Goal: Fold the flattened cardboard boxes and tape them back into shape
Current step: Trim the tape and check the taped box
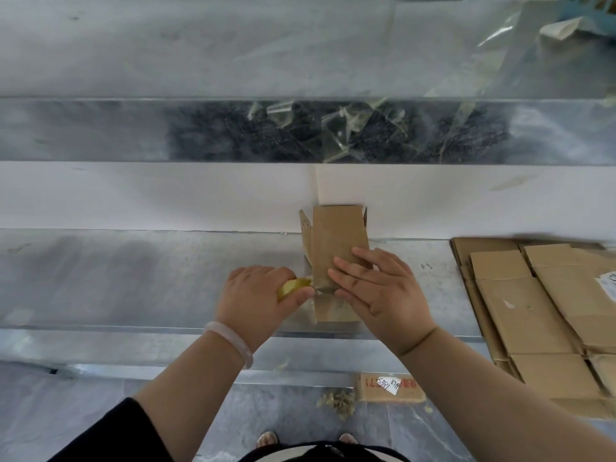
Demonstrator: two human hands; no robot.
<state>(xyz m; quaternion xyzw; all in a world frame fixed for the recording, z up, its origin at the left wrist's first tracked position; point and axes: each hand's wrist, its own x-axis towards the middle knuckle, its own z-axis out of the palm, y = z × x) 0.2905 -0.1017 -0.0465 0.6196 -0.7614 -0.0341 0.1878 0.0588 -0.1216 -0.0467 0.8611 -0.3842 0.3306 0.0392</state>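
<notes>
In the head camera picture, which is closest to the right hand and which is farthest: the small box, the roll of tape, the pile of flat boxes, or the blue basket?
From the right hand:
1. Small box, right under the palm, touching.
2. Roll of tape, just left, in the left hand.
3. Pile of flat boxes, off to the right on the table.
4. Blue basket, far top right corner.

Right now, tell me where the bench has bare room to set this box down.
The metal bench is bare left of the left hand, out to the frame edge. A narrower bare strip lies between the right hand and the stack of flattened boxes. The right end is crowded by that stack; the middle holds the small box being taped.
</notes>
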